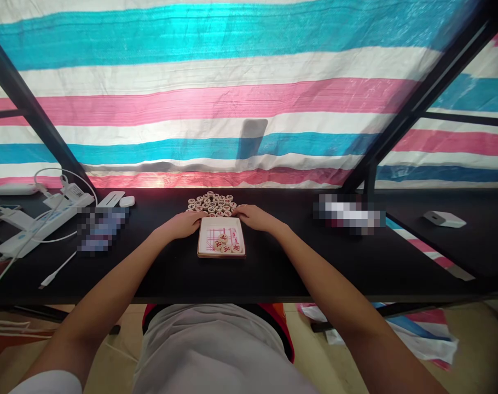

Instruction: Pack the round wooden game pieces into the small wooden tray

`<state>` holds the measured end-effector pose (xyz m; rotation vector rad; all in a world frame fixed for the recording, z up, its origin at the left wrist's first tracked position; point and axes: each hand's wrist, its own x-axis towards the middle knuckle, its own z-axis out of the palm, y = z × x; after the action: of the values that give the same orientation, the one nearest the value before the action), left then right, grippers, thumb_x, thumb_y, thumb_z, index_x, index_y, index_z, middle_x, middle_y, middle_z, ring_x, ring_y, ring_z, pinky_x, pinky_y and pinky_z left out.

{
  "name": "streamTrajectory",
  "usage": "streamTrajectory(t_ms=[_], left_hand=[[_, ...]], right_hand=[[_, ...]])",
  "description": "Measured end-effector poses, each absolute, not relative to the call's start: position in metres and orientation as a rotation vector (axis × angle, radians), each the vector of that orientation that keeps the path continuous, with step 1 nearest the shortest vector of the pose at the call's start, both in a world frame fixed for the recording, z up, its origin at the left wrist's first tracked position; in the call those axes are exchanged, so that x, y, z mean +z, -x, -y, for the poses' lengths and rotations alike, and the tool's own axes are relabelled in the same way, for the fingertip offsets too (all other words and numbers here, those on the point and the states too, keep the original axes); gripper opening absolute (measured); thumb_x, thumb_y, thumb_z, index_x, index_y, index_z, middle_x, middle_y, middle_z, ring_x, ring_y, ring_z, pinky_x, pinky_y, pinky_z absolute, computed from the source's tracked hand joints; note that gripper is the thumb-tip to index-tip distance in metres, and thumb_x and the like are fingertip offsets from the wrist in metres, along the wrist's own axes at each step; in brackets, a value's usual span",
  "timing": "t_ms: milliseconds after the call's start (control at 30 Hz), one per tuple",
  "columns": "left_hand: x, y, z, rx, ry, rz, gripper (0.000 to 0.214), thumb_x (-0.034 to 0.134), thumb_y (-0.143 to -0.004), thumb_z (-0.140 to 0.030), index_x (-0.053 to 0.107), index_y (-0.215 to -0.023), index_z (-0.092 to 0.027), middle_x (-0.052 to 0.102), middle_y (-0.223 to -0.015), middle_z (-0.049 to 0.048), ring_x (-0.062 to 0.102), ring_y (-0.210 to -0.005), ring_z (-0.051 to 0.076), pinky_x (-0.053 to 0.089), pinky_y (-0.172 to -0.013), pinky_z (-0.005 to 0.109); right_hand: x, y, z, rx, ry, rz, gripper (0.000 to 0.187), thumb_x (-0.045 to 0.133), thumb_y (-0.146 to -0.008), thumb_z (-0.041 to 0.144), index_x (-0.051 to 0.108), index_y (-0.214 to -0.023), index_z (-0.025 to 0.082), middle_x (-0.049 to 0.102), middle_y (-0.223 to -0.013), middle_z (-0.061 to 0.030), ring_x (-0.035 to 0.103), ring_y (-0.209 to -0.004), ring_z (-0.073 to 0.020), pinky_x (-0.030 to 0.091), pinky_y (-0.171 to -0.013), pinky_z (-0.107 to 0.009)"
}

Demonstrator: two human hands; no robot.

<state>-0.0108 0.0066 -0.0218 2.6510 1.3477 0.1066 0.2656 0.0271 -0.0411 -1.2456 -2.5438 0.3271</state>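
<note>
A white square box (221, 229) with a pink grid on its inside lies on the black desk in front of me. Inside it, towards the near right, are several round Chinese chess pieces (226, 248) with red characters. Just past its far edge, many more Chinese chess pieces (212, 205) sit close together in a cluster. My left hand (186, 225) rests at the box's far left corner, fingers stretched towards the cluster's near side. On the other side, my right hand (255, 218) reaches in with fingers extended against the cluster's right edge. Neither hand visibly holds a piece; some fingertips are hidden.
A white power strip (44, 224) with plugs and cables lies at the left, beside a blurred item (103, 231) and a small white case (127, 201). Another blurred item (349, 214) lies right. A striped plastic sheet (216, 98) hangs behind the desk (273, 279), between black frame bars.
</note>
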Motion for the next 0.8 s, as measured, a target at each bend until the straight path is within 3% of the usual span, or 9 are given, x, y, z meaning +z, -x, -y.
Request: streamTrajectory(t_ms=[333, 567, 800], left_hand=[[-0.0178, 0.0106, -0.0023, 0.13, -2.677, -1.307, 0.043, 0.032, -0.091, -0.027, 0.045, -0.131, -0.03, 0.054, -0.133, -0.0004, 0.054, -0.116, 0.02, 0.042, -0.096, 0.03], [-0.0199, 0.0116, -0.0053, 0.122, -2.717, -1.228, 0.039, 0.033, -0.088, -0.022, 0.055, -0.12, -0.028, 0.061, -0.123, -0.0002, 0.057, -0.109, 0.019, 0.043, -0.093, 0.029], [-0.0219, 0.0121, -0.0063, 0.104, -2.718, -1.221, 0.043, 0.033, -0.09, -0.026, 0.05, -0.13, -0.029, 0.055, -0.131, 0.0006, 0.052, -0.117, 0.02, 0.039, -0.1, 0.032]], right_hand=[[-0.0415, -0.2663, -0.0269, 0.363, 1.225, 2.533, 0.036, 0.041, -0.084, 0.003, 0.067, -0.103, 0.018, 0.066, -0.102, -0.0069, 0.059, -0.092, -0.0164, 0.043, -0.086, -0.027], [-0.0381, -0.2659, -0.0236, 0.405, 1.155, 2.552, 0.044, 0.039, -0.082, 0.0, 0.066, -0.11, 0.019, 0.064, -0.101, -0.0076, 0.059, -0.091, -0.016, 0.043, -0.087, -0.029], [-0.0386, -0.2645, -0.0231, 0.408, 1.179, 2.546, 0.046, 0.04, -0.081, -0.001, 0.066, -0.112, 0.02, 0.063, -0.106, -0.0073, 0.059, -0.095, -0.0164, 0.043, -0.09, -0.029]])
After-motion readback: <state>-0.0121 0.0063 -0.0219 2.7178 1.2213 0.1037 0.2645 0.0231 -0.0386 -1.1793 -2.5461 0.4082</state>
